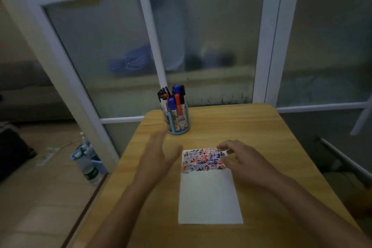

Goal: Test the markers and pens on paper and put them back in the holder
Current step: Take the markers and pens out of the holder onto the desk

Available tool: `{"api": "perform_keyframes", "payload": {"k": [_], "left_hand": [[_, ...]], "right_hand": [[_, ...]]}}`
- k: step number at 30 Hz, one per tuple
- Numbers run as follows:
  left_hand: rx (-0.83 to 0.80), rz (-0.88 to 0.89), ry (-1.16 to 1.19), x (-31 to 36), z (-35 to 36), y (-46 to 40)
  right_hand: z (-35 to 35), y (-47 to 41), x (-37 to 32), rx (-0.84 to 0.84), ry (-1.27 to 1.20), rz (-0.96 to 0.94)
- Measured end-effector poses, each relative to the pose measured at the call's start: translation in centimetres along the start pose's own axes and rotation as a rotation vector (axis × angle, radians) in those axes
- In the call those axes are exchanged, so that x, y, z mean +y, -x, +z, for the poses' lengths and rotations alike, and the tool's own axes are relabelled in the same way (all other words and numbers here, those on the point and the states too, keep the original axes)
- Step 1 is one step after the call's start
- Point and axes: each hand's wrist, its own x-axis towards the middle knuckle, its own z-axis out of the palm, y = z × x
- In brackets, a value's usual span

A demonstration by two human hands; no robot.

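Note:
A round blue-rimmed holder (179, 121) stands at the far left of the wooden table (251, 127), full of several markers and pens (173, 96) with black, blue and red caps. A white sheet of paper (209, 195) lies in the middle, its far third covered in red, blue and black scribbles. My left hand (157, 159) hovers with straight fingers just left of the paper, a little short of the holder, and is blurred. My right hand (239, 159) rests with loosely bent fingers on the paper's far right corner. Neither hand holds a pen.
A glass-paned white partition (149, 32) rises right behind the table's far edge. On the floor to the left stands a blue crate of water bottles (88, 159). The table's left edge drops to tiled floor.

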Motion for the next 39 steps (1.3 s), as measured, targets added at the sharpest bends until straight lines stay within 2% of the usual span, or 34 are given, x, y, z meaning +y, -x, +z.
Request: {"api": "perform_keyframes", "payload": {"k": [2, 7, 12, 17, 23, 27, 30, 33, 39], "left_hand": [[0.065, -0.141, 0.162, -1.0, -0.4, -4.2], [0.037, -0.398, 0.480, -2.0, 1.6, -10.8], [-0.031, -0.365, 0.525, -3.4, 4.7, -12.6], [0.018, -0.293, 0.594, -4.1, 5.5, -13.9], [0.039, -0.314, 0.607, -3.1, 3.9, -13.3], [0.001, -0.257, 0.494, -1.7, 0.8, -9.8], [-0.050, -0.144, 0.351, -1.2, -1.0, -6.2], [-0.049, -0.021, 0.138, -1.3, -1.6, -3.3], [0.000, 0.041, -0.120, -0.7, -1.2, 0.1]], "right_hand": [[-0.5, 0.0, 0.2, 0.022, -0.026, -0.004], [-1.1, -0.8, 0.2, 0.092, -0.111, -0.003], [-1.3, -1.1, 0.5, 0.100, -0.134, 0.015], [-1.6, -1.0, 0.7, 0.105, -0.164, 0.020], [-1.7, -0.7, 0.8, 0.103, -0.177, 0.021], [-1.4, -0.7, 0.6, 0.085, -0.199, 0.015], [-1.1, -0.7, -0.3, 0.050, -0.251, -0.002], [-0.8, -0.8, -1.9, 0.009, -0.313, -0.030], [0.7, -0.7, -5.0, -0.049, -0.495, -0.030]]}}
